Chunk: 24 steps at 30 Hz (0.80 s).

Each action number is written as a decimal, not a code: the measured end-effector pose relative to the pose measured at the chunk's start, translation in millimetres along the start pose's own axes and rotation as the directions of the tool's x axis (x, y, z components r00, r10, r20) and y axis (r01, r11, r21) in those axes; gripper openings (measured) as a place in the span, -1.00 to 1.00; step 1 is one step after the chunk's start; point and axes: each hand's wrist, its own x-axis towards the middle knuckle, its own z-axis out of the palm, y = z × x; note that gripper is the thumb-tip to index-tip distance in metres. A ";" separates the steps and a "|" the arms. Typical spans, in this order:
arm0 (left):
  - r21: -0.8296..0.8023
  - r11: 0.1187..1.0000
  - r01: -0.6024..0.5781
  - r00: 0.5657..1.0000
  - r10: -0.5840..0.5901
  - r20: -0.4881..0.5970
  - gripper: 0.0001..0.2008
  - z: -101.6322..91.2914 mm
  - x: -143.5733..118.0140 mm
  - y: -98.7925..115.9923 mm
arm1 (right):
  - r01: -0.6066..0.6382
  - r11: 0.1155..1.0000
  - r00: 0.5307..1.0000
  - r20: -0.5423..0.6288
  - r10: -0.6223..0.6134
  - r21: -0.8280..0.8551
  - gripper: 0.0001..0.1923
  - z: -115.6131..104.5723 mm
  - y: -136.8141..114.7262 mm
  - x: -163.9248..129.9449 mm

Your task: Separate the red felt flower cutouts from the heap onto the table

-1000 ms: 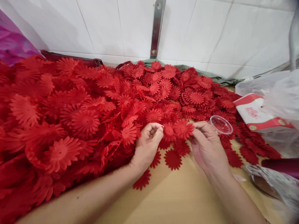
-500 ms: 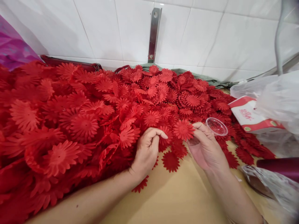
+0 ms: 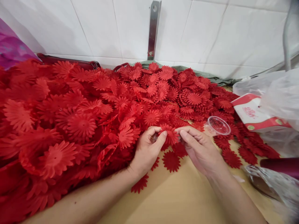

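A red fabric flower piece [image 3: 170,134] with pointed petals is held between my two hands. My left hand [image 3: 146,149] pinches its left edge, thumb in front and index finger curled behind. At the opposite edge, my right hand [image 3: 202,151] has thumb and index finger closed on the petals. Just below lie loose red flower pieces, one dark red flower [image 3: 171,161] flat on the tabletop [image 3: 177,193]. Behind and left of my hands spreads a large heap of similar flowers [image 3: 81,124].
A clear plastic cup or lid [image 3: 219,125] sits right of my right hand. Farther right are a red and white box [image 3: 254,112], translucent plastic bags [image 3: 280,93] and a dark purple object [image 3: 280,167]. A metal bracket [image 3: 153,31] runs up the white tiled wall.
My right hand has moved left, bringing the flower to my left hand. My left thumb and finger have closed on its near edge. The view has shifted slightly.
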 end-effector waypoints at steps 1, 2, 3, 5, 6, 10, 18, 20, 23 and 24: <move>-0.012 1.000 0.012 1.000 -0.012 -0.008 -0.86 0.0 0.2 0.2 | 0.011 1.000 1.000 0.012 -0.011 -0.012 -0.79 0.0 0.1 -0.1; -0.021 1.000 0.020 1.000 -0.021 -0.009 -0.86 0.2 0.3 0.0 | 0.022 0.999 1.000 0.019 -0.021 -0.027 -0.78 0.1 0.5 -0.1; -0.028 0.999 0.023 1.000 -0.023 -0.006 -0.86 0.5 0.4 -0.6 | 0.032 0.998 0.999 0.018 -0.032 -0.046 -0.78 0.2 1.3 0.0; -0.031 1.000 0.005 1.000 -0.005 -0.016 -0.85 1.2 0.5 -2.8 | 0.056 0.994 0.998 -0.025 -0.059 -0.097 -0.79 0.4 2.8 0.4; -0.029 1.000 -0.007 0.999 0.006 -0.031 -0.82 1.5 0.5 -4.0 | 0.075 0.989 0.994 -0.071 -0.085 -0.126 -0.83 0.3 3.0 0.5; -0.001 1.000 -0.026 0.998 0.026 -0.057 -0.83 0.6 -1.0 -3.5 | 0.269 0.894 0.905 -0.224 -0.362 -0.359 -0.96 0.2 -4.2 -1.5; 0.024 0.992 -0.125 0.989 0.122 0.088 -0.87 -2.6 -1.7 1.6 | 0.560 0.336 0.707 0.225 -0.671 -0.757 -0.82 7.8 -17.7 -6.9; 0.008 0.993 -0.120 0.991 0.120 0.067 -0.88 -2.2 -0.3 -0.5 | 0.567 0.361 0.724 0.240 -0.646 -0.741 -0.85 8.3 -16.4 -6.6; 0.019 0.991 -0.135 0.989 0.134 0.059 -0.87 -2.0 0.4 -2.6 | 0.562 0.428 0.751 0.220 -0.622 -0.707 -0.86 7.1 -16.0 -6.2; 0.029 0.990 -0.141 0.988 0.139 0.061 -0.86 -2.0 0.1 -2.7 | 0.556 0.442 0.757 0.210 -0.619 -0.704 -0.86 6.5 -16.3 -6.2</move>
